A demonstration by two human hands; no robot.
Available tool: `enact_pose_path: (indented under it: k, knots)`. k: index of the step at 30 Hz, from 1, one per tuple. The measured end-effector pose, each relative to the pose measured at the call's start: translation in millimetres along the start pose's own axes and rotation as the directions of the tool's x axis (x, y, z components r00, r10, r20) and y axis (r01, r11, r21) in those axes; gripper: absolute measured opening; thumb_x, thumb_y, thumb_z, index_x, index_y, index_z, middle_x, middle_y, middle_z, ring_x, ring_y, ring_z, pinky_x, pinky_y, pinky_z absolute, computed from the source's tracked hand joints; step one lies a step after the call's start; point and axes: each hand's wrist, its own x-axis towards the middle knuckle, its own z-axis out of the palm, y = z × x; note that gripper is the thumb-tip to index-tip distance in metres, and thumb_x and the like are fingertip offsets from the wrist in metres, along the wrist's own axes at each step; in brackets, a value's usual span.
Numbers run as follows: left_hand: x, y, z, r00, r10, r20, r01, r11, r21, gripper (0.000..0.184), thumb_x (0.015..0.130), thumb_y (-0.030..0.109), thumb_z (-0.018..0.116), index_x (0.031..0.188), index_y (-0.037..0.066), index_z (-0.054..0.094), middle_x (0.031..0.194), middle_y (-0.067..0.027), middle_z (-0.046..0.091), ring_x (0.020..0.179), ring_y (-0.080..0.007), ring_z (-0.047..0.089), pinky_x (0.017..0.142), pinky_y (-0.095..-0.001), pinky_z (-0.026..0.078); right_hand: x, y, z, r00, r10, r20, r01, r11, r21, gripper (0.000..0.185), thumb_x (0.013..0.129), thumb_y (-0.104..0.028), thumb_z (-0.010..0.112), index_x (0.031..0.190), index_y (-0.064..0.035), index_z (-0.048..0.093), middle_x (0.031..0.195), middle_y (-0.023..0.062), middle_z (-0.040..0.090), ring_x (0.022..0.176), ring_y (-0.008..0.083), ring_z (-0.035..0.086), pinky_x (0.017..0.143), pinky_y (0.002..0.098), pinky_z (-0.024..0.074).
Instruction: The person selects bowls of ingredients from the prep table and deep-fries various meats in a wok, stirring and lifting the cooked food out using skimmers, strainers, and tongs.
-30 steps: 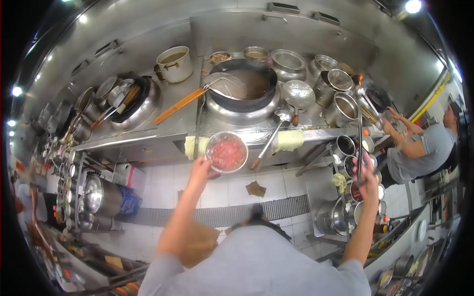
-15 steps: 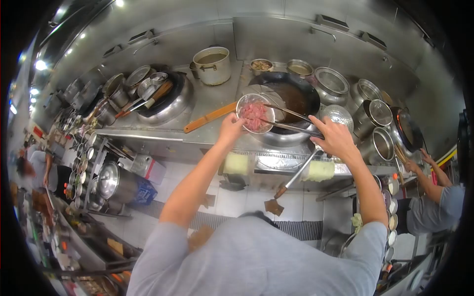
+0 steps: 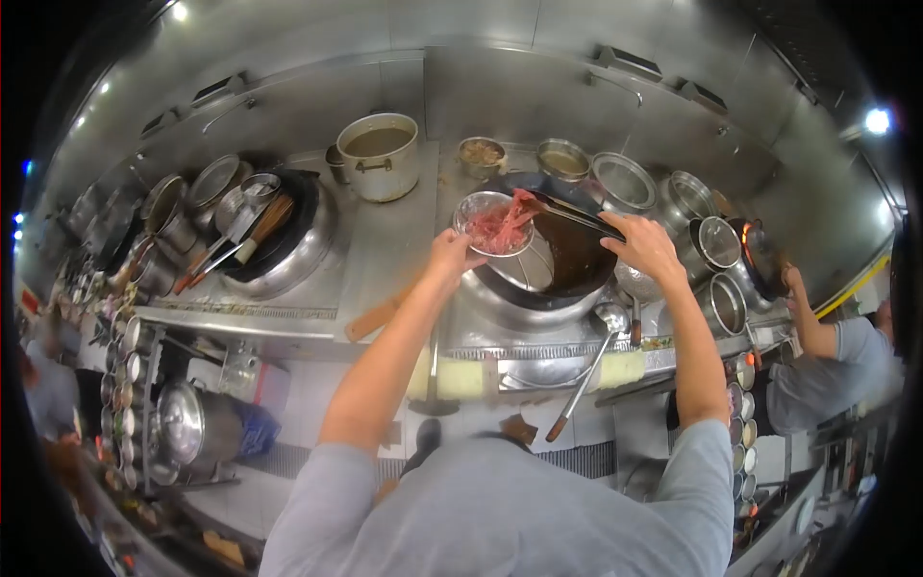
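Observation:
My left hand (image 3: 454, 258) grips the rim of a small metal bowl (image 3: 468, 206) at its lower left. Slices of raw red meat (image 3: 495, 231) lie in the bowl. My right hand (image 3: 646, 248) is closed on a pair of long metal tongs (image 3: 582, 219). Their tips are at the meat, and some strips (image 3: 525, 204) rise above the bowl's right edge. Beneath the bowl and tongs sits a dark wok (image 3: 586, 274) with brown liquid. A wire strainer (image 3: 536, 267) lies partly over the wok, its wooden handle (image 3: 375, 313) reaching left behind my forearm.
A ladle (image 3: 588, 370) hangs over the counter's front edge. Behind the wok stand several metal pots and bowls (image 3: 563, 160). A large stockpot (image 3: 380, 178) is at back left, beside another wok (image 3: 288, 260) holding utensils. At right, a co-worker (image 3: 827, 361) reaches toward a wok.
The tongs have lifted some meat strips up to the bowl's right rim. My view has shifted and tilted a little; the bowl stays over the wok's left side.

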Motion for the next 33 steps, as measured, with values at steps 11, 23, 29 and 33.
enact_pose_path:
  k: [11, 23, 29, 33]
  knots:
    - [60, 23, -38, 0.997, -0.062, 0.052, 0.060, 0.998, 0.029, 0.009, 0.088, 0.005, 0.052, 0.083, 0.002, 0.046, 0.090, -0.0118, 0.052, 0.083, -0.0252, 0.062, 0.070, -0.0414, 0.062, 120, 31, 146, 0.822, 0.449, 0.351, -0.322, 0.873, -0.366, 0.049, 0.078, -0.044, 0.065, 0.117, -0.0140, 0.062, 0.107, 0.0165, 0.066, 0.100, 0.0340, 0.064, 0.086, 0.0436, 0.0508]
    - [115, 30, -26, 0.972, 0.121, 0.200, -0.182, 0.928, 0.326, 0.017, 0.084, 0.005, 0.059, 0.076, 0.003, 0.044, 0.082, -0.0066, 0.046, 0.074, -0.0199, 0.058, 0.063, -0.0364, 0.061, 83, -71, -8, 0.968, 0.182, 0.172, -0.113, 0.931, -0.348, 0.058, 0.076, -0.039, 0.070, 0.126, -0.0144, 0.051, 0.098, 0.0188, 0.063, 0.090, 0.0348, 0.064, 0.075, 0.0450, 0.0522]
    - [115, 29, -8, 0.982, -0.040, 0.187, -0.009, 0.968, 0.252, 0.012, 0.087, 0.004, 0.054, 0.082, 0.002, 0.044, 0.087, -0.0094, 0.049, 0.079, -0.0230, 0.060, 0.067, -0.0390, 0.062, 80, -50, 35, 0.975, 0.213, 0.065, -0.187, 0.940, -0.284, 0.044, 0.080, -0.034, 0.065, 0.122, -0.0200, 0.059, 0.091, 0.0151, 0.067, 0.087, 0.0341, 0.065, 0.076, 0.0448, 0.0528]
    - [123, 21, -28, 0.984, -0.151, 0.089, 0.138, 0.981, 0.139, 0.008, 0.089, 0.001, 0.049, 0.093, 0.001, 0.043, 0.096, -0.0124, 0.049, 0.087, -0.0270, 0.062, 0.071, -0.0422, 0.062, 80, -30, 24, 0.889, 0.411, 0.201, -0.339, 0.887, -0.315, 0.038, 0.081, -0.028, 0.061, 0.118, -0.0207, 0.063, 0.098, 0.0141, 0.068, 0.093, 0.0330, 0.066, 0.080, 0.0439, 0.0529]
